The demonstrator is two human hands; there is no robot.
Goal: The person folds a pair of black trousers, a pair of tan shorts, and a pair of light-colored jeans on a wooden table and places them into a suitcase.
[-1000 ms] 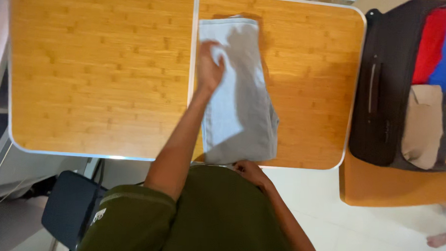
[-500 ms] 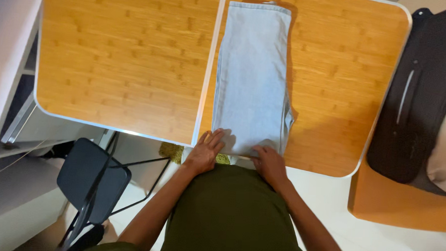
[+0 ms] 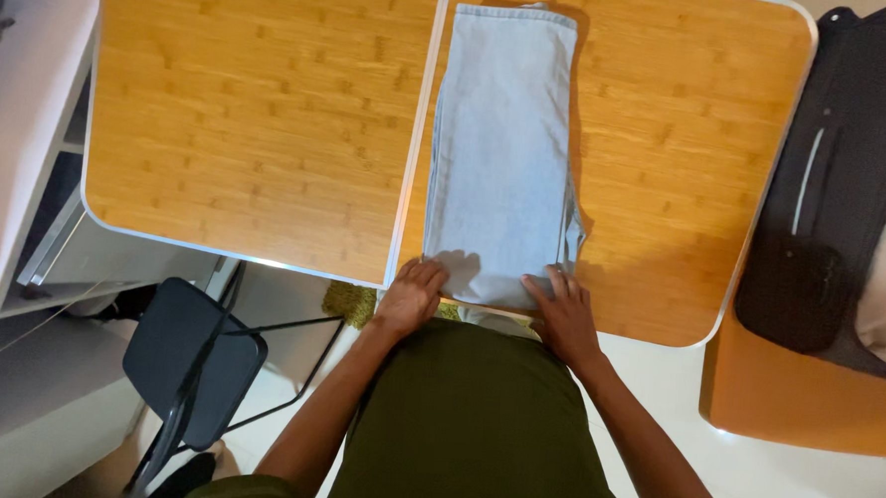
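A pair of pale blue jeans (image 3: 502,152), folded lengthwise into a long strip, lies flat on a wooden folding table (image 3: 259,121), running from its far edge to its near edge. My left hand (image 3: 411,292) rests at the near left corner of the jeans, fingers on the cloth at the table's edge. My right hand (image 3: 560,309) presses on the near right corner, fingers spread over the fabric. Whether either hand pinches the cloth cannot be made out.
An open black suitcase (image 3: 824,196) with folded clothes stands on an orange stool to the right of the table. A dark folding chair (image 3: 184,362) sits below the table's near left edge. A white shelf unit (image 3: 20,131) is at the left.
My left hand came back from the middle of the jeans to their near end. My right hand shifted slightly right along the near edge. The view tilted down and left.
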